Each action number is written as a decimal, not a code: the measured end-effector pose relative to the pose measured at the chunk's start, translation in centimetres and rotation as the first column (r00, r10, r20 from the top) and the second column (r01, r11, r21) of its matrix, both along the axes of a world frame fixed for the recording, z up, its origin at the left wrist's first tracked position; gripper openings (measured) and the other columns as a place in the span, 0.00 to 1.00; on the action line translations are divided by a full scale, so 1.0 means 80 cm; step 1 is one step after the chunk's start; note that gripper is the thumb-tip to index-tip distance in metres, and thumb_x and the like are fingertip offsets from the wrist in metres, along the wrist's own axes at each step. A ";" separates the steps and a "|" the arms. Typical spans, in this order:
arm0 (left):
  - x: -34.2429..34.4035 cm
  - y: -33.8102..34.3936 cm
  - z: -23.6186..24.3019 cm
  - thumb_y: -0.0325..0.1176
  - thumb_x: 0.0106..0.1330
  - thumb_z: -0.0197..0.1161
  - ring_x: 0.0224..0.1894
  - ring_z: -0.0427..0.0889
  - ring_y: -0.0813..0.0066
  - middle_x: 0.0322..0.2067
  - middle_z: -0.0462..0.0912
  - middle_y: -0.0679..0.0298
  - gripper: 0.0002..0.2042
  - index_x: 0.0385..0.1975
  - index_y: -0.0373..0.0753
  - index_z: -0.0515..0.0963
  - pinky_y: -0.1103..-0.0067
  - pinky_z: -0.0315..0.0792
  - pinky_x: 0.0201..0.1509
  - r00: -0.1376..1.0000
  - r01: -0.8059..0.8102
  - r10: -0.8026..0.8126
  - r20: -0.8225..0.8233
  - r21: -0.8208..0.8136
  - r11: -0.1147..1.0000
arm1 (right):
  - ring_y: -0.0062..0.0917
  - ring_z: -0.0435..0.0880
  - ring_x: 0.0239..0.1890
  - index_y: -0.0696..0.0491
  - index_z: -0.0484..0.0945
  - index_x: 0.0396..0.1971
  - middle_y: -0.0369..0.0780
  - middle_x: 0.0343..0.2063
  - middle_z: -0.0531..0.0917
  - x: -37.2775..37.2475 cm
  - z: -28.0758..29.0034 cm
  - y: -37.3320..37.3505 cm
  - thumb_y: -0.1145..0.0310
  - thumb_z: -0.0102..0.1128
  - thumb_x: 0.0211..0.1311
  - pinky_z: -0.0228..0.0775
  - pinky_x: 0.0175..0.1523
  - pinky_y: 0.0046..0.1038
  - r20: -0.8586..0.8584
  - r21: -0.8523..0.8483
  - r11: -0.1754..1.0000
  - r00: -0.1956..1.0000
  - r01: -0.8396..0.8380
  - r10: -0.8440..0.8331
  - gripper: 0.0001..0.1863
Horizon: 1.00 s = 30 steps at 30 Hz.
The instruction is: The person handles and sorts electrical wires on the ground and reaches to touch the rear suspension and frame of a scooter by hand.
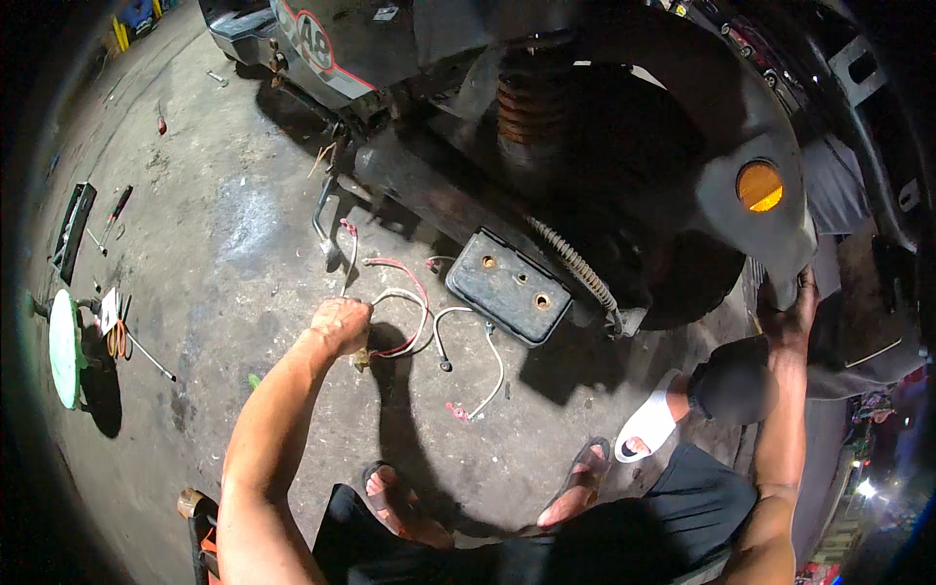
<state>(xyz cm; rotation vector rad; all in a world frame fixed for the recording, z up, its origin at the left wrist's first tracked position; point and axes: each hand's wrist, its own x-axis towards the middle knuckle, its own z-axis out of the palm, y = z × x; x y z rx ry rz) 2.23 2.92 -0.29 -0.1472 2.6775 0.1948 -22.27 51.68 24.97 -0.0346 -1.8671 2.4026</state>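
Observation:
My left hand (339, 326) is closed on a cable (348, 278), with red and white looped cables (416, 289) beside it. A black rectangular battery-like box (507, 285) with open round holes on top lies to the right, other wires around it. My right hand (790, 305) grips the lower end of a curved dark fender (749, 232) with an amber reflector (760, 186). Above the box is a vehicle's dark wheel well, with a rusty coil spring (531, 112) and a ribbed hose (570, 255).
Another person's white sandal (646, 421) and blurred head (731, 380) are beside my right arm. At left lie a black rail (71, 229), hand tools (120, 207) and a pale green round object (64, 346). A panel with a round decal (314, 44) hangs above.

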 end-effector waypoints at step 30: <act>-0.001 0.003 -0.002 0.31 0.51 0.53 0.35 0.80 0.55 0.29 0.80 0.51 0.10 0.32 0.38 0.78 0.67 0.74 0.38 0.999 -0.053 0.053 -0.010 0.019 0.998 | 0.24 0.76 0.39 0.55 0.69 0.42 0.38 0.38 0.76 -0.049 -0.028 0.034 0.58 0.46 0.60 0.71 0.41 0.23 0.006 -0.118 0.990 0.997 -0.073 0.074 0.17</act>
